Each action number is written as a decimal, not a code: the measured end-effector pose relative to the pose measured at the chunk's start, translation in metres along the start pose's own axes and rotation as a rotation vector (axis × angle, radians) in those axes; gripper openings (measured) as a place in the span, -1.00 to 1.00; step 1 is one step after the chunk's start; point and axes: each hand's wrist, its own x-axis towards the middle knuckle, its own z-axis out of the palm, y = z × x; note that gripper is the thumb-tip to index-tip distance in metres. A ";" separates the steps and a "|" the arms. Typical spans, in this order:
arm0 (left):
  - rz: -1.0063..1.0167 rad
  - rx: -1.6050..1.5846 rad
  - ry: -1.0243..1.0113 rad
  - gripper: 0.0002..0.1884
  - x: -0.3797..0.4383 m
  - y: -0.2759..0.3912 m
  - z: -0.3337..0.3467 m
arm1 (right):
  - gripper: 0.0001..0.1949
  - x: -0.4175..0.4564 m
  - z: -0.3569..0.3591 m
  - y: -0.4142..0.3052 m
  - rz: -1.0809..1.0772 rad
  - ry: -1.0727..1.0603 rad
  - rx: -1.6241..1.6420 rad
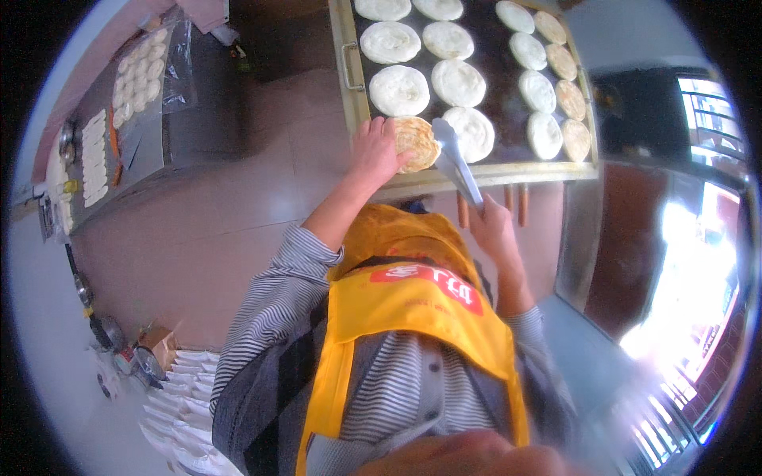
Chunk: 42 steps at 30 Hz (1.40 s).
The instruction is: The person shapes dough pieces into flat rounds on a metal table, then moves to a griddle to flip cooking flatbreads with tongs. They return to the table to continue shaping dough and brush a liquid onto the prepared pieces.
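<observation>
My left hand (376, 150) grips the left edge of a browned flatbread (419, 143), fingers along its far side and thumb at its near side. This flatbread lies at the near left corner of a dark griddle (497, 89). My right hand (493, 227) holds metal tongs (459, 165) by the handle end, and their tip meets or overlaps the flatbread's right edge. Beside the tongs lies a pale flatbread (470, 134). Another pale flatbread (399, 90) sits just beyond my left hand.
More flatbreads fill columns on the griddle, browned ones (576, 141) at far right. A pale rim (524, 173) borders it; wooden handles (523, 205) hang below. Dough pieces (140, 74) cover a side table (140, 157) at left. A glass door or window (678, 285) glares at right.
</observation>
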 end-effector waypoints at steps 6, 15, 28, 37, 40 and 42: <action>-0.080 0.089 -0.073 -0.32 0.010 0.010 0.019 | -0.67 0.006 -0.011 0.000 0.014 0.050 -0.102; -0.041 0.048 0.142 -0.46 0.027 0.009 0.022 | -0.62 0.073 -0.024 -0.003 -0.169 0.034 -0.136; -0.013 0.025 0.188 -0.51 0.102 0.008 0.022 | -0.66 0.116 -0.004 -0.027 -0.260 0.158 0.005; -0.519 -0.701 0.208 -0.56 0.116 -0.012 0.002 | -0.65 0.096 -0.017 0.003 -0.084 0.181 0.069; -0.421 -0.044 0.148 -0.46 0.096 -0.002 -0.012 | -0.65 0.092 -0.019 0.009 -0.081 0.161 0.068; -0.304 0.102 0.073 -0.41 0.098 -0.010 -0.020 | -0.65 0.092 -0.019 0.007 -0.116 0.182 0.061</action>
